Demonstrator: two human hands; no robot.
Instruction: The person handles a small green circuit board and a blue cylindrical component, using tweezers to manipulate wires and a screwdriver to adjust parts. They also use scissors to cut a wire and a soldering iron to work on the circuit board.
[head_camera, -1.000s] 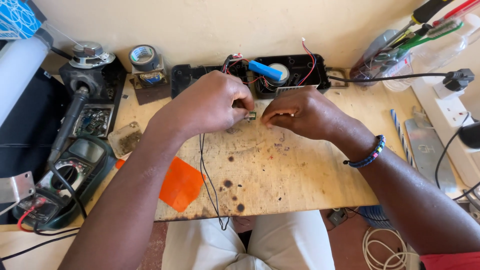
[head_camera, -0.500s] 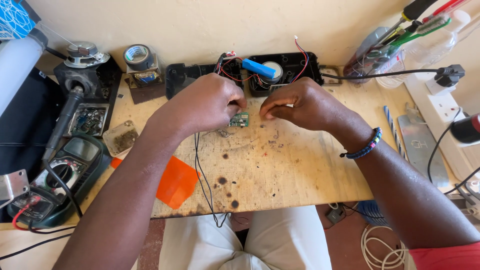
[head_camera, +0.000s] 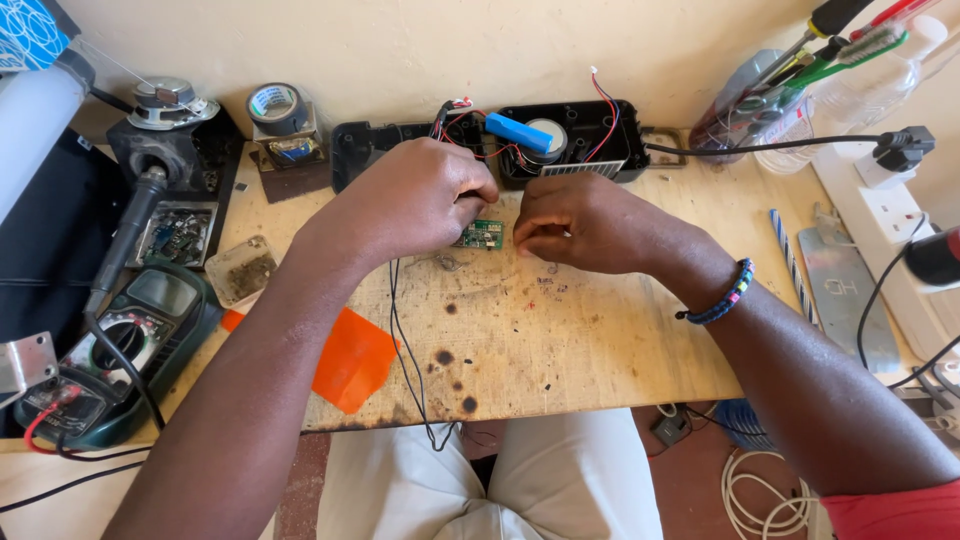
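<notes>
A small green circuit board (head_camera: 482, 235) lies between my two hands above a scorched wooden worktop (head_camera: 600, 330). My left hand (head_camera: 420, 195) is curled over its left edge, fingertips pinching it, with thin black wires (head_camera: 400, 330) trailing from under the hand toward me. My right hand (head_camera: 580, 220) is closed at the board's right edge; a beaded bracelet sits on its wrist. Just behind the hands lies an opened black plastic case (head_camera: 570, 140) holding a blue cylindrical cell (head_camera: 518, 132), a round speaker and red and black wires.
A green multimeter (head_camera: 120, 350) with leads and a black soldering station (head_camera: 170, 160) stand left. An orange plastic sheet (head_camera: 350, 360) lies by my left forearm. Tape roll (head_camera: 275, 105) at the back; cup of tools (head_camera: 780, 90), metal plate (head_camera: 845, 300) and power strip (head_camera: 890, 210) right.
Both hands have stayed together at the small board, shifting only slightly. The board shows more plainly between the fingertips now than a second ago.
</notes>
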